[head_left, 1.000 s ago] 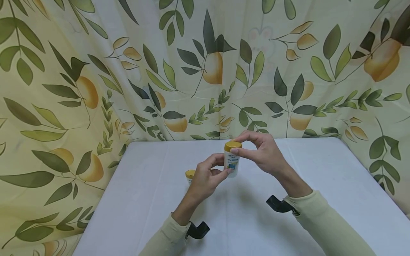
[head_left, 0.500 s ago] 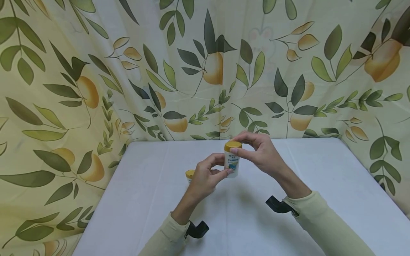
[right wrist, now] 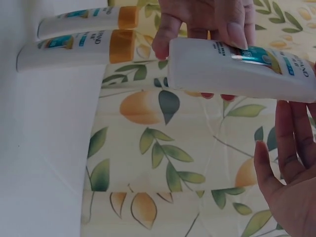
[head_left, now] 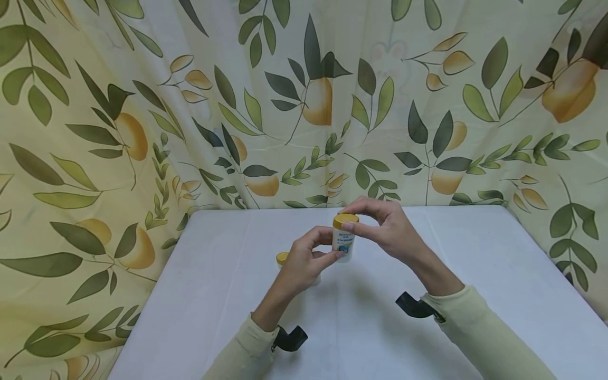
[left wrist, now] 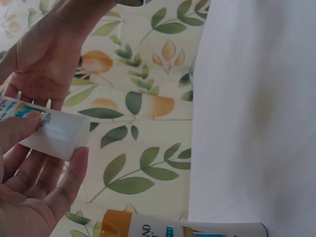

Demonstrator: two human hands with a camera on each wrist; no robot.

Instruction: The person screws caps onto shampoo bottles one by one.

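A small white plastic bottle (head_left: 344, 244) with a yellow cap (head_left: 346, 220) is held above the table, nearly upright, its printed label toward the head camera. My left hand (head_left: 304, 266) grips the bottle's lower body, thumb across the front label. Thumb and fingers of my right hand (head_left: 393, 232) pinch the cap from the right side. The bottle's smooth white base (right wrist: 185, 64) shows in the right wrist view, where the cap is out of frame. Behind my left hand stands another yellow-capped bottle (head_left: 282, 258), mostly hidden in the head view.
Two similar bottles, a nearer one (right wrist: 84, 48) and a farther one (right wrist: 81, 22), stand on the table in the right wrist view. The white-covered table (head_left: 228, 316) meets a leaf-and-fruit patterned curtain (head_left: 304, 105) at the back. Black wrist mounts (head_left: 290, 338) stick out from both sleeves.
The capped end of the bottle and the right hand's fingers have sunk slightly. Both hands keep the same hold, and the left forearm has shifted a little to the left.
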